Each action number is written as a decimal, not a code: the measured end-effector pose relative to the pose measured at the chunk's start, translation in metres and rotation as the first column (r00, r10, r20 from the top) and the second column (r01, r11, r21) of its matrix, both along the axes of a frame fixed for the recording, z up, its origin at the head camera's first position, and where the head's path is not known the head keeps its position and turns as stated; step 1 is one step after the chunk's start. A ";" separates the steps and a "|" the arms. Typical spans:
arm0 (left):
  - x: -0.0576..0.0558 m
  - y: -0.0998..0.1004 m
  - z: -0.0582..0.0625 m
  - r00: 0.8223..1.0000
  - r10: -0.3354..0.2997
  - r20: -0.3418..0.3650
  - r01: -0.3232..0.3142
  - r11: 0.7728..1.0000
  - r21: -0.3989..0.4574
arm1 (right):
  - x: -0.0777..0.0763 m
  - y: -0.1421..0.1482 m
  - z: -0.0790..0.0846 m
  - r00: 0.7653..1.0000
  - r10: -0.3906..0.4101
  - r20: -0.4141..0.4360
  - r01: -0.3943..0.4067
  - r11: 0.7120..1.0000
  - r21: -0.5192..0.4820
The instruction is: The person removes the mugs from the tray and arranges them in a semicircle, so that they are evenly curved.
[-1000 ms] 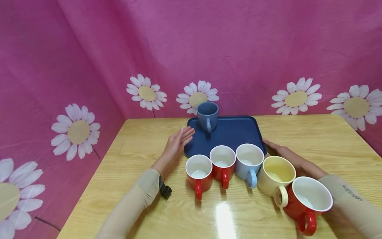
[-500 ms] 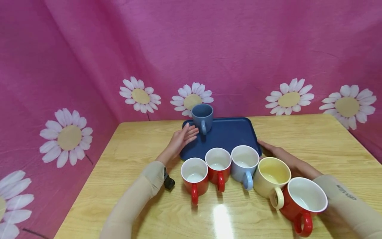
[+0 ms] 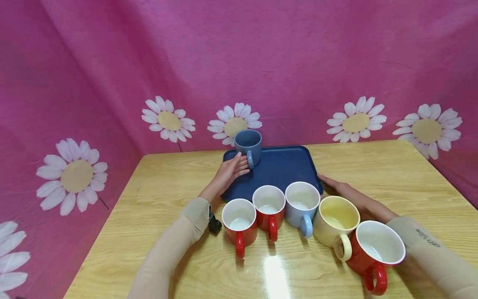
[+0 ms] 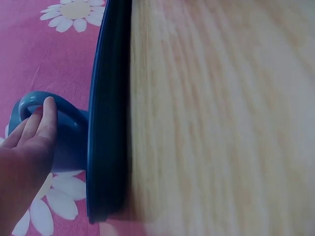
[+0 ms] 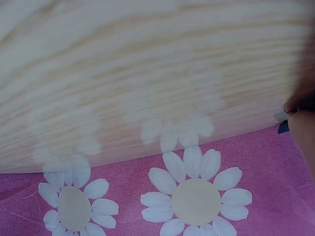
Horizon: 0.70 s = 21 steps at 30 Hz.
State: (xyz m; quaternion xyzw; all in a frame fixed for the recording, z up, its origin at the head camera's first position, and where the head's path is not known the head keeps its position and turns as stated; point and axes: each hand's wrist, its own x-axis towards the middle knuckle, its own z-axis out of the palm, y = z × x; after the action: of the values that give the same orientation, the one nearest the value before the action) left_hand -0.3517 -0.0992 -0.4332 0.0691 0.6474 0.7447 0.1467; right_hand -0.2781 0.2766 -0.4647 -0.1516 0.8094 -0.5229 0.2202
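Note:
A blue-grey mug [image 3: 248, 144] stands upright on the far left part of the dark blue tray [image 3: 284, 170]. My left hand [image 3: 229, 170] reaches over the tray's left edge, its fingers extended beside the mug's handle [image 4: 39, 98]. In the left wrist view the fingertips overlap that handle and do not curl round it. At the tray's right edge, the fingertips of my right hand [image 3: 349, 195] touch the rim with fingers fairly straight; the thumb is hidden from the head view. The right wrist view shows only a bit of that hand [image 5: 302, 130] by a tray corner.
In front of the tray, a row of mugs curves to the right: a red mug [image 3: 244, 232], another red mug [image 3: 266, 220], a light blue mug [image 3: 295, 218], a yellow mug [image 3: 325, 228] and a third red mug [image 3: 360, 253]. A pink flowered cloth [image 3: 284, 62] hangs behind the wooden table [image 3: 179, 178].
My left hand has moved from beside the tray's left edge rightward to the blue-grey mug's handle. My right hand stays at the tray's right edge. The head view has shifted slightly right.

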 end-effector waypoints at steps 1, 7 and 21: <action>-0.001 0.001 0.000 1.000 -0.001 -0.001 0.000 1.000 -0.006 | 0.000 0.000 0.000 1.000 0.001 0.002 -0.001 1.000 -0.002; -0.006 0.007 -0.004 0.999 -0.022 -0.026 0.021 1.000 -0.004 | 0.001 0.000 0.001 1.000 -0.002 0.010 0.002 1.000 -0.012; -0.013 0.018 -0.012 0.982 0.043 -0.186 -0.084 0.971 -0.222 | 0.002 -0.001 0.001 0.999 -0.010 -0.049 0.012 0.999 0.033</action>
State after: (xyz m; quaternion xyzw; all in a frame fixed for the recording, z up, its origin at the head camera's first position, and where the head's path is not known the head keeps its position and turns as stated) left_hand -0.3646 -0.0815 -0.4451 0.0978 0.7413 0.6602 0.0708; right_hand -0.2759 0.2756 -0.4633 -0.1563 0.8238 -0.5068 0.2000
